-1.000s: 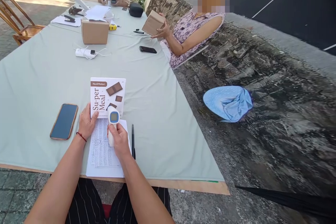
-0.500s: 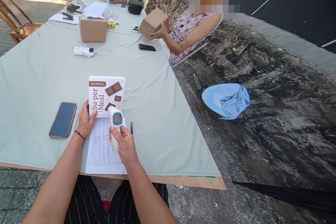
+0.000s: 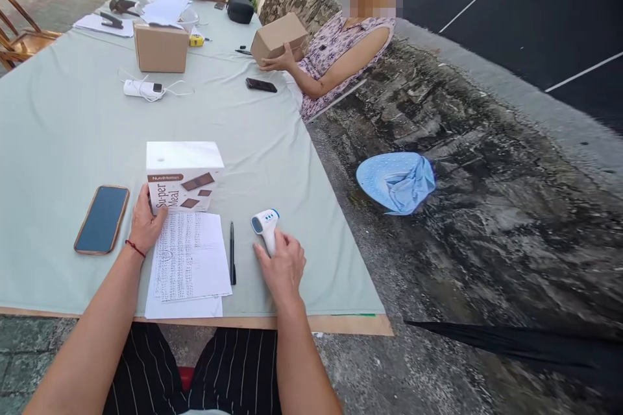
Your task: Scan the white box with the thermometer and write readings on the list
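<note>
My left hand [image 3: 147,219] grips the lower left edge of a white box [image 3: 187,159] printed "Su-per Meal" with brown chocolate pieces. The box stands on the table with its white top showing. To the right, my right hand [image 3: 283,266] has its fingers round the handle of a white and blue infrared thermometer [image 3: 265,228], low over the cloth or touching it; I cannot tell which. Between my hands lie printed sheets of paper [image 3: 204,259] and a black pen [image 3: 232,253]. A smartphone [image 3: 102,219] in a brown case is left of my left hand.
A pale green cloth covers the table [image 3: 73,136]. Farther up are a white corded device [image 3: 141,89], a cardboard box [image 3: 160,50] and a black phone [image 3: 261,85]. One person at the right holds another cardboard box [image 3: 280,35]; a second person sits at the far end.
My right hand has moved the thermometer from in front of the white box to the right and down to the table. The box has tipped so its top shows more.
</note>
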The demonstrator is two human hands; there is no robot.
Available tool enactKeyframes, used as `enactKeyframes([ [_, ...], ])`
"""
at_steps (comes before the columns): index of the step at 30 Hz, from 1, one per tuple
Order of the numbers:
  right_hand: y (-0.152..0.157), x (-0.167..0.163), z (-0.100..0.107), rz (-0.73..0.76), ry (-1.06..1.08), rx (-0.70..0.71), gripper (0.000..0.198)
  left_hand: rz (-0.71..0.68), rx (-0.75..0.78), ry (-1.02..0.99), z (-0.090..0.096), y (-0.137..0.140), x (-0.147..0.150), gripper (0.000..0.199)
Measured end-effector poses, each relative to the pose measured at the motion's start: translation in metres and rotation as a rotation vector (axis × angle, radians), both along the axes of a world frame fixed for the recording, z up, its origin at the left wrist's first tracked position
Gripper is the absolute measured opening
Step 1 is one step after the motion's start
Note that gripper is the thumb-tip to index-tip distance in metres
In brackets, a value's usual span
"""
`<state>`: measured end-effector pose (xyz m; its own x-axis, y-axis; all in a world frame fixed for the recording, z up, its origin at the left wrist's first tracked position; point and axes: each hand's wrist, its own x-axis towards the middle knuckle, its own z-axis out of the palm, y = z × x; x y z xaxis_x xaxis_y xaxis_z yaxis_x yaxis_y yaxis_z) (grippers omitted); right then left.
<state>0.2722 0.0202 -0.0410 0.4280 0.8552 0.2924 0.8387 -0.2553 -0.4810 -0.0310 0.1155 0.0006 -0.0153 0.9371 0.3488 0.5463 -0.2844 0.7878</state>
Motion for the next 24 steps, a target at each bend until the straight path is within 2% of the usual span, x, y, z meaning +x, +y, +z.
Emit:
enactKeyframes([
  [3, 0.001, -0.022, 0.0, 0.093, 0.081, 0.158, 0.042, 0.036, -0.038, 0.046, 0.004, -0.001, 0.001, 0.048],
  [7, 0.005, -0.053, 0.0, 0.236, 0.366, 0.103, 0.044, 0.085, -0.053, 0.066, 0.007, -0.001, 0.003, 0.051],
  [11, 0.011, -0.06, 0.002, 0.21, 0.644, 0.078, 0.046, 0.079, -0.069, 0.027, 0.009, -0.002, 0.005, 0.065],
  [14, 0.011, -0.058, 0.006, 0.159, 0.973, 0.134, 0.043, 0.073, -0.079, 0.023, 0.009, -0.002, 0.006, 0.066],
  [17, 0.006, -0.062, 0.007, 0.2, 1.17, 0.215, 0.042, 0.073, -0.079, 0.053, 0.005, -0.002, 0.006, 0.071],
  [20, -0.004, -0.075, 0.007, 0.25, 1.18, 0.246, 0.039, 0.108, -0.102, 0.192, -0.001, -0.008, 0.006, 0.089],
  [22, -0.011, -0.084, 0.009, 0.278, 1.103, 0.211, 0.028, 0.154, -0.149, 0.327, -0.004, -0.015, 0.007, 0.111],
  [24, -0.016, -0.089, 0.014, 0.372, 1.02, 0.168, 0.027, 0.171, -0.215, 0.431, -0.006, -0.023, 0.008, 0.133],
])
